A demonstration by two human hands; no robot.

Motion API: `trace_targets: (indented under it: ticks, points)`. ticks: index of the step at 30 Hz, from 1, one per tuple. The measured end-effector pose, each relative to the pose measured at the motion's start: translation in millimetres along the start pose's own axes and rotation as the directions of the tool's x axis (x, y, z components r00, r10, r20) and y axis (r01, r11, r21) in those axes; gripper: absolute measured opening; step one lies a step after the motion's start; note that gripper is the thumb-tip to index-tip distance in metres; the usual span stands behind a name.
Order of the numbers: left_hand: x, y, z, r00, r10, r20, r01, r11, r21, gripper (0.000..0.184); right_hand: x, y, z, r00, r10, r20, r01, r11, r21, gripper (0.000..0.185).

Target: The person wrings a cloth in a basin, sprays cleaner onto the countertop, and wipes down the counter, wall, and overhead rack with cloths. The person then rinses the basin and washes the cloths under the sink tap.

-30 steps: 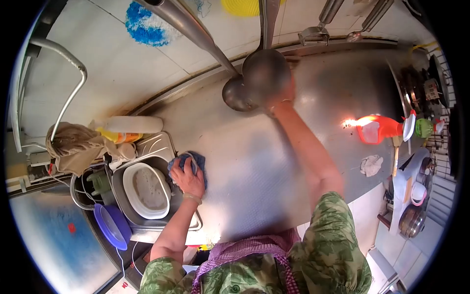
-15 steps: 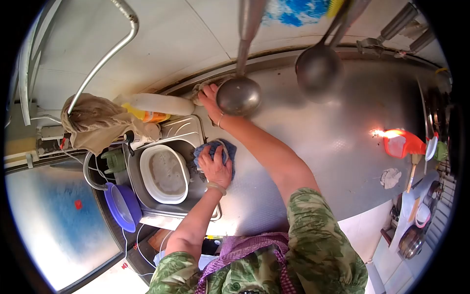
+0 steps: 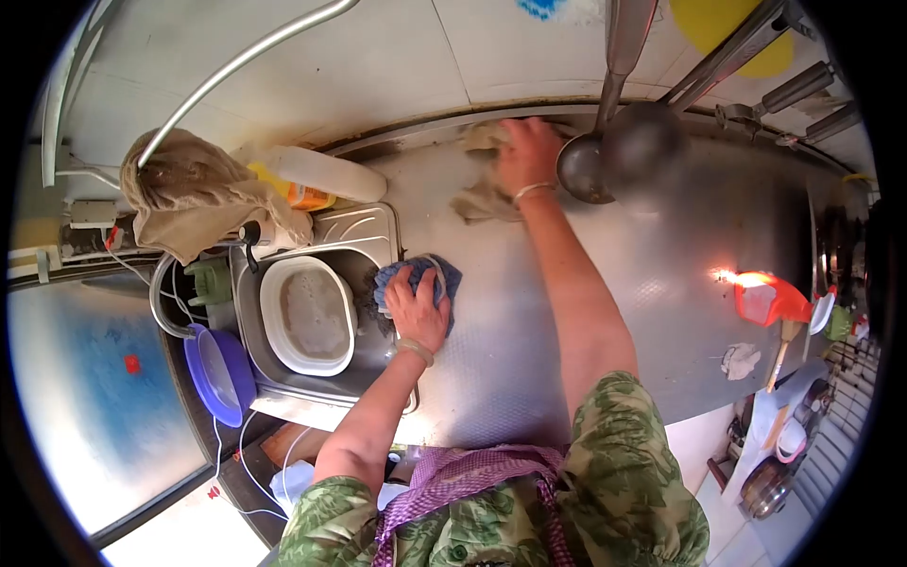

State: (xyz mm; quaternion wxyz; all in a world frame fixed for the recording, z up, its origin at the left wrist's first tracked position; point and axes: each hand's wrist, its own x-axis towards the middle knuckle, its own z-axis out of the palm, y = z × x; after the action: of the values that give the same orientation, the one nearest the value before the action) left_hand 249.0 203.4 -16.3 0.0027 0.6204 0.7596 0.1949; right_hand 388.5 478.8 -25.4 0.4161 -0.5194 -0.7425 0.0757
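Observation:
My left hand point(image 3: 421, 317) rests on a bunched blue cloth point(image 3: 448, 280) at the right edge of the sink, its fingers curled over the fabric. Farther back, my right hand point(image 3: 530, 155) presses a crumpled beige rag point(image 3: 482, 202) onto the steel counter point(image 3: 510, 312), near the wall. Motion blurs the right fingers somewhat, but the rag spreads out to their left. Just right of that hand hangs a metal ladle point(image 3: 584, 168). A white basin point(image 3: 268, 317) of cloudy water stands inside the sink point(image 3: 385, 227), left of my left hand.
Another ladle point(image 3: 646, 146) hangs close to the camera. Behind the sink are a whitish bottle point(image 3: 331, 174) and a brown cloth point(image 3: 179, 194) draped on a pipe. A purple basin point(image 3: 219, 378) sits at left. On the right are a red plastic item point(image 3: 789, 304) and a crumpled scrap point(image 3: 740, 361).
My right hand has slid rightward along the back of the counter with the beige rag. My left hand stays on the blue cloth. The view has shifted slightly.

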Motion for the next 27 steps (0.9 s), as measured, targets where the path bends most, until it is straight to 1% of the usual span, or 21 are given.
trace_targets:
  ticks: [2,4,6,7,8,10,11,13,15,17,19,21,24,27]
  points:
    - [0,-1,2,1.000,-0.001,0.001,0.001,1.000,-0.005,0.057,1,32,-20,0.999,0.002,-0.050,-0.003,1.000,-0.022,0.038]
    - [1,1,0,1.000,-0.013,-0.006,0.013,1.000,-0.011,0.057,-1,60,-36,0.996,0.025,-0.091,-0.033,0.996,-0.087,0.038]
    - [0,2,0,1.000,-0.022,-0.007,0.022,1.000,-0.020,0.057,-2,80,-44,0.989,0.039,-0.144,-0.071,0.972,-0.225,0.039]
    - [1,2,1,1.000,-0.019,-0.011,0.019,1.000,-0.021,0.057,-3,85,-43,0.983,0.035,-0.181,-0.096,0.937,-0.337,0.039]
    - [1,1,2,1.000,-0.018,-0.012,0.018,1.000,-0.022,0.057,-8,89,-42,0.981,0.039,-0.189,-0.112,0.914,-0.389,0.039]
    - [-1,0,0,1.000,-0.016,-0.008,0.016,1.000,-0.020,0.057,-19,72,-36,0.987,0.063,-0.148,-0.114,0.922,-0.370,0.040]
    - [1,0,-1,1.000,-0.012,-0.010,0.012,1.000,-0.019,0.057,-28,56,-33,0.993,0.100,-0.067,-0.114,0.963,-0.243,0.040]
    - [3,1,-1,1.000,-0.016,-0.009,0.016,1.000,-0.018,0.057,-40,13,-26,0.982,0.156,0.104,-0.159,0.987,0.016,0.039]
    - [2,2,-1,1.000,-0.025,-0.001,0.025,1.000,-0.015,0.059,-35,-32,-13,0.979,0.056,0.197,-0.055,0.998,-0.009,0.036]
    - [2,-1,2,1.000,-0.015,-0.007,0.015,1.000,-0.017,0.060,-19,-77,7,0.973,-0.033,0.228,0.021,0.998,0.054,0.032]
    - [1,-2,4,1.000,-0.014,-0.008,0.014,1.000,-0.018,0.061,-8,-116,48,0.981,-0.123,0.147,0.110,0.989,0.095,0.024]
    - [2,-3,3,1.000,-0.017,0.001,0.017,1.000,-0.013,0.059,-4,-143,77,0.935,-0.265,0.234,0.272,0.962,0.004,0.018]
    - [2,-3,6,1.000,-0.002,-0.006,0.002,1.000,0.006,0.058,-13,-138,98,0.873,-0.413,0.258,0.437,0.898,-0.040,0.017]
    - [1,-2,5,1.000,0.004,-0.009,-0.004,1.000,0.013,0.058,-17,-115,94,0.883,-0.353,0.309,0.375,0.927,-0.013,0.016]
